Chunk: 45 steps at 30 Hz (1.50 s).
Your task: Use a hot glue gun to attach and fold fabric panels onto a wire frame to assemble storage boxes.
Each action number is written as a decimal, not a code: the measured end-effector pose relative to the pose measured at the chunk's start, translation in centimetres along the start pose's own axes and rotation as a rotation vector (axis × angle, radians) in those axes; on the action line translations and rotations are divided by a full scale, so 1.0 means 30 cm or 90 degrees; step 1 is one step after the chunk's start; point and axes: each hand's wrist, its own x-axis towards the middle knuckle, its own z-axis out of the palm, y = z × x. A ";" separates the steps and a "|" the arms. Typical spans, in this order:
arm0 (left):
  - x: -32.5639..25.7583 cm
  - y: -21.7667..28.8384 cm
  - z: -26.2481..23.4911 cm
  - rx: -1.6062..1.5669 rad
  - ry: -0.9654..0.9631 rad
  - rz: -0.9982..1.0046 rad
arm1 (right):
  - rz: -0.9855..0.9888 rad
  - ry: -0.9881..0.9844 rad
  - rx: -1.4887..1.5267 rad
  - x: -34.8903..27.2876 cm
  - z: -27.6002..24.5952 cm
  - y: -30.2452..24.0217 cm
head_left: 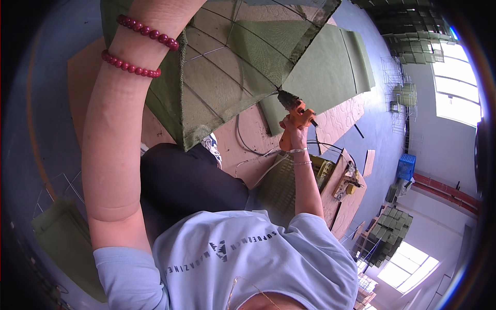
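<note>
An orange glue gun point(300, 115) with a dark, crusted nozzle is gripped in my right hand point(296, 135), fingers closed around its handle. Its tip meets a corner of a green mesh fabric panel point(217, 88), which is stretched over a thin wire frame. My left forearm point(114, 134), with two red bead bracelets, reaches up across the panel. The left hand itself lies beyond the upper edge of the picture. Beneath the panel's lower corner are my dark-trousered leg point(191, 178) and a patterned shoe point(212, 150).
Flat cardboard point(338, 121) and a green fabric sheet point(330, 67) lie on the floor past the panel. A yellow-green crate point(281, 188) stands by my right arm, beside a board bearing a glue-stained tool point(347, 183). Cables point(243, 142) trail nearby. A blue crate point(406, 166) is farther right.
</note>
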 end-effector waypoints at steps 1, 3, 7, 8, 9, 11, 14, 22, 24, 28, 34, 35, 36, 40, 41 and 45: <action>0.000 0.013 -0.008 0.000 -0.001 0.001 | 0.002 -0.017 0.017 -0.004 0.000 -0.006; 0.000 0.047 -0.024 0.017 0.009 0.004 | 0.005 -0.031 0.035 -0.018 0.006 -0.010; 0.012 -0.013 0.016 -0.019 -0.003 -0.018 | -0.002 -0.019 0.057 -0.044 0.003 0.003; 0.008 -0.015 0.010 0.017 0.027 0.021 | 0.001 -0.004 0.040 -0.046 0.014 0.005; 0.009 -0.013 0.000 0.054 0.057 0.060 | 0.001 -0.009 0.045 -0.043 0.029 0.007; 0.006 0.025 -0.018 0.029 0.025 0.006 | 0.002 -0.007 0.090 -0.042 0.023 0.012; -0.011 0.013 0.000 0.003 0.012 -0.011 | 0.023 0.005 0.075 -0.048 -0.002 0.005; 0.000 -0.019 0.000 0.061 0.007 -0.021 | 0.010 -0.018 0.039 -0.068 0.037 -0.037; 0.003 0.014 -0.010 0.036 0.013 0.034 | 0.017 -0.021 0.041 -0.073 0.031 -0.041; 0.007 -0.002 0.004 0.126 0.023 0.039 | 0.017 -0.047 0.033 -0.107 0.055 -0.073; 0.006 0.017 -0.001 0.048 0.008 0.008 | 0.002 -0.016 0.046 -0.105 0.065 -0.073; 0.007 -0.011 0.011 0.052 0.009 -0.013 | -0.007 -0.003 0.044 -0.104 0.069 -0.075; 0.007 -0.028 0.016 0.056 0.010 -0.033 | -0.008 -0.005 0.045 -0.092 0.069 -0.069; 0.002 -0.008 0.007 0.111 0.029 0.003 | 0.003 -0.015 0.032 -0.077 0.039 -0.038; 0.002 0.000 -0.001 0.073 0.028 0.019 | 0.017 -0.018 0.032 -0.079 0.043 -0.032; 0.006 0.035 -0.027 0.038 -0.007 -0.037 | -0.021 0.029 0.055 -0.108 0.068 -0.033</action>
